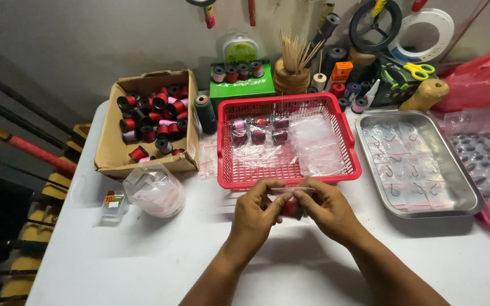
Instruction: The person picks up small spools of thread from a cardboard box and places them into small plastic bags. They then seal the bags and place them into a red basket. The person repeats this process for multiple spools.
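two hands in view: left hand [256, 212] and right hand [324, 208], with one red spool [290, 209] in a small clear bag between them. one red plastic basket [287, 139], holding six bagged spools [259, 130] in two rows of three, plus loose clear bags, number unclear. one cardboard box [148, 122] of red, black and pink spools, too heaped to count. one green box [242, 85] with four spools on top. one metal tray [415, 164] of bagged hooks, count unclear. one cup of wooden sticks [291, 71]. one pair of yellow-handled scissors [412, 69].
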